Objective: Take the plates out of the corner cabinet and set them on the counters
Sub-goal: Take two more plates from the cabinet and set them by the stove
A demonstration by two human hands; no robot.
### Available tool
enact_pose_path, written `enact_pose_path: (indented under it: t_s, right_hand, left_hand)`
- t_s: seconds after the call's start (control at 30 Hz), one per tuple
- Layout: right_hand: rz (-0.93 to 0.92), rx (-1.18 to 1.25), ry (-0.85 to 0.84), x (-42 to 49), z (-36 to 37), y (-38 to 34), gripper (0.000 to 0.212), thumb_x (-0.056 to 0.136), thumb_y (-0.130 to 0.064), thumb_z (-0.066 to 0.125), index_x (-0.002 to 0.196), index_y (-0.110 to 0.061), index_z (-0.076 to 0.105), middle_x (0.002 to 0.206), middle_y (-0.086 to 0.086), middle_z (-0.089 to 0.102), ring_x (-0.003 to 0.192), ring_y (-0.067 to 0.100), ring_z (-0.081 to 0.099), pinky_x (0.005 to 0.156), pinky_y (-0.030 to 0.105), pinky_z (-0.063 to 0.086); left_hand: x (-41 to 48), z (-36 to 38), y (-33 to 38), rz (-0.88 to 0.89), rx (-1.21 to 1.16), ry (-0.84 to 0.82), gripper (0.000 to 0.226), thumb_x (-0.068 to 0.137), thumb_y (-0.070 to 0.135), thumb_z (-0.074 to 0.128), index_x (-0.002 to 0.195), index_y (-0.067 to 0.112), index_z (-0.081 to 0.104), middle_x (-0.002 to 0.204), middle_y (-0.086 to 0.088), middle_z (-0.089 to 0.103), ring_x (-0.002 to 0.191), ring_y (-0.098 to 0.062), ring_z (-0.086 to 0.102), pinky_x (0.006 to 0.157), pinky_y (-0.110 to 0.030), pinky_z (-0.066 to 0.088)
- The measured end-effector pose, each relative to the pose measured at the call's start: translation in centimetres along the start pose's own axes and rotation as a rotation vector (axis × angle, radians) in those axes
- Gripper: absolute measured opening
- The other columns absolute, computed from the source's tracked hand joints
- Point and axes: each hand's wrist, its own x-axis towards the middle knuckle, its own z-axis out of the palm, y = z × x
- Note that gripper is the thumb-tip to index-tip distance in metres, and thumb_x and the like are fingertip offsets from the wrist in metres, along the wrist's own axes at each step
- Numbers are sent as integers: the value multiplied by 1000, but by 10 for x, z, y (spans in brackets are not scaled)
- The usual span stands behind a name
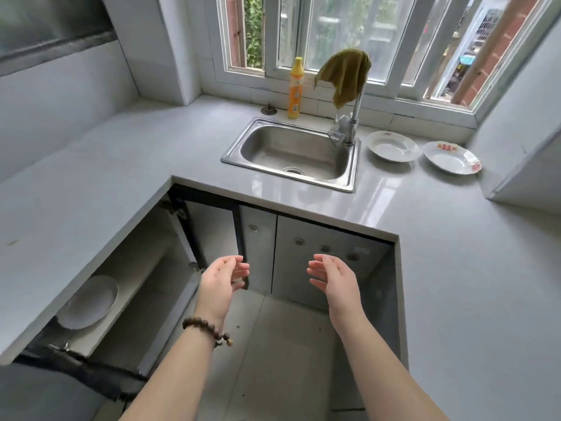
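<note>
Pale grey L-shaped stone counter wrapping the corner, open corner cabinet beneath its left run. Right of the steel sink, already on the counter: a plain white shallow plate beside a white plate with red rim marks. On the cabinet shelf, one more white round plate. Lies down and left of both hands, nearer the left hand. Round, so no long axis; seems to face the opening, tilt hard to judge. Left hand and right hand both empty, fingers loosely curved, palms facing each other.
</note>
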Motion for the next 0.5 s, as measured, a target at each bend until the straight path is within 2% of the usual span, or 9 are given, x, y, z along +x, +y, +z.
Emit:
enact_pose_path:
  t_s: [0.2, 0.37, 0.5]
  right_hand:
    - [9, -83, -126, 56, 45, -7, 25, 100, -24, 44, 98, -21, 70, 93, -3, 73, 89, 10, 69, 73, 23, 56]
    - [14, -143, -273, 95, 100, -10, 24, 98, -24, 46, 99, -21, 70, 96, 0, 73, 92, 14, 68, 81, 30, 56]
    - [4, -191, -421, 121, 157, -17, 21, 97, -25, 50, 99, -21, 70, 92, -1, 73, 89, 12, 69, 71, 21, 53]
  left_hand:
    - [45, -11, 0, -25, -4, 145, 29, 103, 18, 39, 99, 10, 67, 98, -13, 71, 97, -26, 67, 86, -40, 56]
    - [83, -32, 2, -19, -32, 259, 27, 102, 20, 42, 99, 12, 68, 95, -8, 72, 94, -22, 69, 78, -33, 57]
    - [113, -61, 9, -4, -83, 399, 27, 101, 23, 43, 98, 16, 69, 94, -5, 73, 91, -18, 70, 75, -30, 56]
